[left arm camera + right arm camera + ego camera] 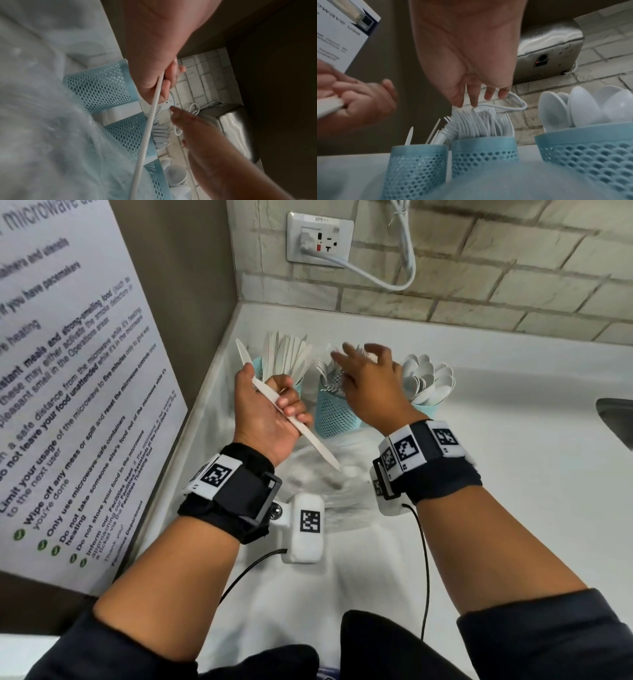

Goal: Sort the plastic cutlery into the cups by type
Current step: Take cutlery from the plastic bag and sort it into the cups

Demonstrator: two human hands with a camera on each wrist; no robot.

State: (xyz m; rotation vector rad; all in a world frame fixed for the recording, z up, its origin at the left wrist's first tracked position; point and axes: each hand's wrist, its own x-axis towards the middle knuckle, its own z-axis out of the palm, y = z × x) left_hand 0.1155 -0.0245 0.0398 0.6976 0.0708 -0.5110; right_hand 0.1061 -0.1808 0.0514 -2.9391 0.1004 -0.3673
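The head view shows both hands over three blue mesh cups in a row at the back of the white tabletop (513,440), in a corner beside a brick wall (513,268). The left hand (270,416) has its grip curled round a white knife (291,416), held slanted, blade end up, in front of the knife cup (415,169), which the hand largely hides from the head camera. The right hand (370,385) hovers over the fork cup (337,412), fingers spread and loose, its grip wide and holding nothing. Only the right wrist view shows its fingertips (475,102) just above the forks (481,125); whether they touch, I cannot tell. The spoon cup (590,148) stands rightmost, full of white spoons (428,378). The wrist views also show a steel appliance (547,51) on the wall. A socket (320,237) with a white cable (387,278) sits above the cups, and a printed notice (68,371) covers the left wall. Crumpled clear plastic (318,491) lies between the wrists.
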